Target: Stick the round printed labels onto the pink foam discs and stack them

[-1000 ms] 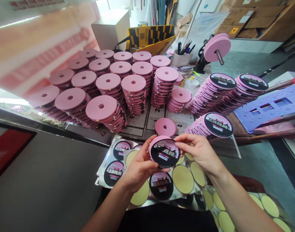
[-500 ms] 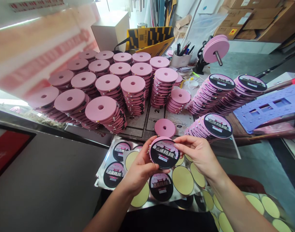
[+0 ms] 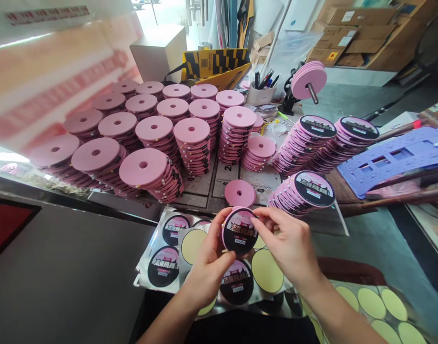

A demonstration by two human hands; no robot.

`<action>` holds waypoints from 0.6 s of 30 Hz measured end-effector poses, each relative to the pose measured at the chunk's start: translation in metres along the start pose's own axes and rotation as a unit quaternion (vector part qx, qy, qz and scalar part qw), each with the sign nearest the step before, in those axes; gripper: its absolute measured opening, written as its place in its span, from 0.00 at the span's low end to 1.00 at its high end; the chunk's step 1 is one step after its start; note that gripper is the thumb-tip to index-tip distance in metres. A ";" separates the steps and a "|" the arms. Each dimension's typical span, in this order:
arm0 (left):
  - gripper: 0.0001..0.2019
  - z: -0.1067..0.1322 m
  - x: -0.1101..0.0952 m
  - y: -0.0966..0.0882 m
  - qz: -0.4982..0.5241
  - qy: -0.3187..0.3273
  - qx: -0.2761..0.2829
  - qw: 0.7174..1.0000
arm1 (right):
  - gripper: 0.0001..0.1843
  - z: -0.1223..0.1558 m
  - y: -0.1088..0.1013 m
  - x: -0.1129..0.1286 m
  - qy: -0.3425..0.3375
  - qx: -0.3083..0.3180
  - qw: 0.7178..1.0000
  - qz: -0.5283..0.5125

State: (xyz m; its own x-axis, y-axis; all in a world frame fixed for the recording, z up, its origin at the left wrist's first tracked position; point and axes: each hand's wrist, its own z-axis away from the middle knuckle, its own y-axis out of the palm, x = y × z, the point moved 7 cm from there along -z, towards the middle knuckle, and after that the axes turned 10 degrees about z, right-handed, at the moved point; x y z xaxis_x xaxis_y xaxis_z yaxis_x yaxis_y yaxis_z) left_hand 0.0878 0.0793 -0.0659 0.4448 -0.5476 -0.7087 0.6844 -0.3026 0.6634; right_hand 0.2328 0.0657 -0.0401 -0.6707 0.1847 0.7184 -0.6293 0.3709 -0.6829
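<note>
Pink spool (image 3: 240, 231), label sheets (image 3: 158, 236) beneath, stacks (image 3: 192, 148) beyond

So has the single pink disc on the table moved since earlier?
No, the single pink disc sits just as before, left of the front black-labelled stack.

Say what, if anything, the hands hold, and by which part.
A labelled pink disc, by its rim: left hand at left and bottom, right hand at upper right.

The table (image 3: 201, 187) carries pink-disc stacks (image 3: 192, 150), a lone disc (image 3: 246, 192) and a pen holder (image 3: 259, 96).
</note>
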 end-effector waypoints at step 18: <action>0.25 0.033 -0.022 -0.115 -0.379 0.058 -0.281 0.880 | 0.07 -0.078 -0.106 -0.105 0.189 -0.076 0.953 -0.224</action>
State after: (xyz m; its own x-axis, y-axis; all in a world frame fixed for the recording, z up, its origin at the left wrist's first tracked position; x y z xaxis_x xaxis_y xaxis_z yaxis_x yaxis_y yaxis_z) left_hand -0.0193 0.1005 -0.1186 -0.2283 -0.2611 -0.9379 0.9730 -0.0947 -0.2105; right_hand 0.4001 0.0778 -0.0332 -0.1408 0.2810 0.9493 -0.7362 0.6115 -0.2902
